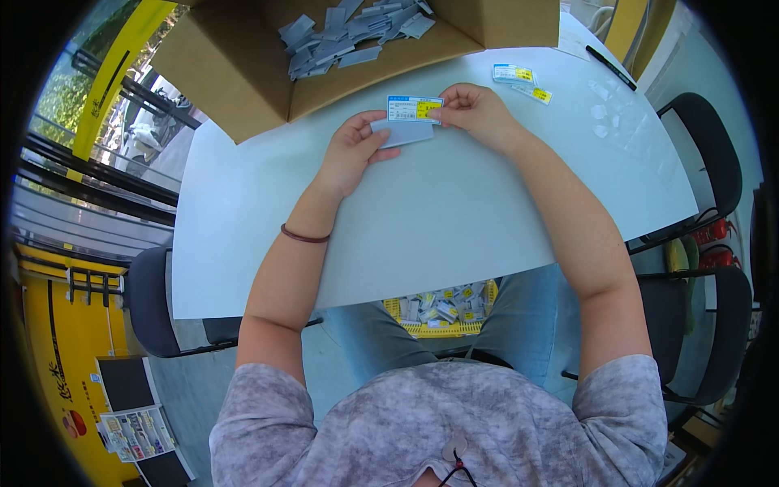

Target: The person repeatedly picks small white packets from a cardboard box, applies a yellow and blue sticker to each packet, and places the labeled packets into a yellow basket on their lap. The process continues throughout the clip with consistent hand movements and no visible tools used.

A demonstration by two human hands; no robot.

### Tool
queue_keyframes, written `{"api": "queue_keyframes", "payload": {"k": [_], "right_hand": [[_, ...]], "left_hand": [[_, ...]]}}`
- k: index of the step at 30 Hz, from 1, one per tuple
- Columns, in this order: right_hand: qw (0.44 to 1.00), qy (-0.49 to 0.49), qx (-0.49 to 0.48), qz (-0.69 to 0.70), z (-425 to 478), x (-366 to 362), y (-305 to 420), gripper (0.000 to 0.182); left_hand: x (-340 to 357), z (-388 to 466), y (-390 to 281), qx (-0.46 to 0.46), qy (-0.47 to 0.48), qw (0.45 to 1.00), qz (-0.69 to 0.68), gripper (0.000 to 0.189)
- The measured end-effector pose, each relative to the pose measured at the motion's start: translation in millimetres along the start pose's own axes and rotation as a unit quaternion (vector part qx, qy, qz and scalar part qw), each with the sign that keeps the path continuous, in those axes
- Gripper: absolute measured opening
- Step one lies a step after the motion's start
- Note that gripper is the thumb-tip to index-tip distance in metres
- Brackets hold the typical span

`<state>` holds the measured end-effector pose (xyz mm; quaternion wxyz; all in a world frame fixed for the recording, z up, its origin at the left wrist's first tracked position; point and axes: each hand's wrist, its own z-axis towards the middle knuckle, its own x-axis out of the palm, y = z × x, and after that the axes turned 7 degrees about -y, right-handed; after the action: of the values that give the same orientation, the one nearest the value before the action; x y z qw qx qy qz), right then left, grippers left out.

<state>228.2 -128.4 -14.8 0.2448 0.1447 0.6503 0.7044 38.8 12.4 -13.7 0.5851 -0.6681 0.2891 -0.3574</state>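
My left hand (359, 146) grips a grey plastic label holder (406, 135) by its left end, thumb on the front face. A printed price tag (405, 108), white with a blue top band and a yellow panel, stands along the holder's upper edge and overlaps it; how deep it sits inside cannot be told. The fingers of my right hand (468, 112) pinch that tag at its right end, the thumb over the yellow panel. Both hands are above the white table (426, 213), in front of a cardboard box (243, 79).
Inside the box lies a heap of grey label holders (341, 39). More price tags (513, 73) are stacked on the table at right, near a black pen (611, 67). Below the table edge, a yellow basket (420, 332) contains holders with tags. Black chairs (149, 304) stand around.
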Motion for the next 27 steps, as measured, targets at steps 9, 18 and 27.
{"api": "queue_keyframes", "payload": {"k": [9,18,27], "right_hand": [[0.999,0.027,0.007,-0.017,2,2,-4,0.018],[0.996,0.041,-0.003,-0.082,1,-2,1,0.017],[0.995,0.046,0.013,-0.088,0,-3,4,0.019]], "left_hand": [[3,0,3,0.012,0.0,1.0,0.025,0.029],[4,0,3,0.012,-0.027,0.999,0.041,0.03],[1,2,4,-0.004,-0.024,0.999,0.026,0.031]]}}
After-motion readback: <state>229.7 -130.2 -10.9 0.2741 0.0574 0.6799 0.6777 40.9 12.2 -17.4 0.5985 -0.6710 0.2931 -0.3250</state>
